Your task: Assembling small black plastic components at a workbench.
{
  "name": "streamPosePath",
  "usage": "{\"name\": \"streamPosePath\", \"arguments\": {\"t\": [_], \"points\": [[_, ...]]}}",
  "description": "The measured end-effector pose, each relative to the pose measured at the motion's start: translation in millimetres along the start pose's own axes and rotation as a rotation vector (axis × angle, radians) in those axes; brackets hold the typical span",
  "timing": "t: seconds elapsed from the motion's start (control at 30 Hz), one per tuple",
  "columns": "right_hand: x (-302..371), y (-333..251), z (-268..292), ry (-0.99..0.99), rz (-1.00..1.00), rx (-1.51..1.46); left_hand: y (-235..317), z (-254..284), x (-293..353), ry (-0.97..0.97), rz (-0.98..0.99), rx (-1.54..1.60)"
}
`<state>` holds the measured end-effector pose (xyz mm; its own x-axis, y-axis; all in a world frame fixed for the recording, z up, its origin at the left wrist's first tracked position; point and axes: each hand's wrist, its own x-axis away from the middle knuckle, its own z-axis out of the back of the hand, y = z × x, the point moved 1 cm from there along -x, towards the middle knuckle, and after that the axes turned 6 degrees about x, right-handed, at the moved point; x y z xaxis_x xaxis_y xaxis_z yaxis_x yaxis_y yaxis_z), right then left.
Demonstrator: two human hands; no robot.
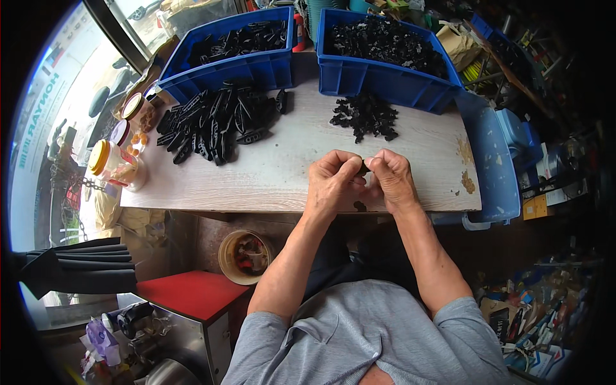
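Close together above the table's front edge, my left hand [335, 181] and my right hand [393, 178] both pinch a small black plastic part [364, 169]. Fingers cover most of it, so its shape is hidden. Beyond my hands lies a small heap of black plastic clips [364, 117]. To the left spreads a bigger pile of long black plastic pieces [215, 122], shaped like handles. The whitish wood-grain table [282, 176] carries all of this.
Two blue bins stand at the back, the left bin [228, 74] with long black pieces, the right bin [385, 86] with small ones. Lidded jars [119, 165] line the left edge. A bucket [226, 260] stands on the floor by a red-topped cabinet [192, 294]. A blue tub [494, 160] adjoins the right side.
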<state>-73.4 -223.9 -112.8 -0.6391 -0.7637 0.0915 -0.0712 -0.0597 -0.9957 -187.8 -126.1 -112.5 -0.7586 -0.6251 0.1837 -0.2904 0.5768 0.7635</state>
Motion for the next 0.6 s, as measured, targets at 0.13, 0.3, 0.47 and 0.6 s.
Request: {"name": "streamPosePath", "arguments": {"t": [0.13,0.3,0.47,0.6], "points": [[1,-3,14,0.1,-0.046,-0.166,-7,7,-19,0.037,-0.324,-0.39],[-2,-17,83,0.446,-0.088,-0.237,-6,-9,-44,0.155,-0.877,-1.392],[-1,-35,165,0.853,-0.098,-0.322,-14,-9,-62,0.068,-0.812,-1.547],[2,-29,179,0.909,-0.123,-0.26,-18,-9,-57,0.044,-0.79,-1.485]]}}
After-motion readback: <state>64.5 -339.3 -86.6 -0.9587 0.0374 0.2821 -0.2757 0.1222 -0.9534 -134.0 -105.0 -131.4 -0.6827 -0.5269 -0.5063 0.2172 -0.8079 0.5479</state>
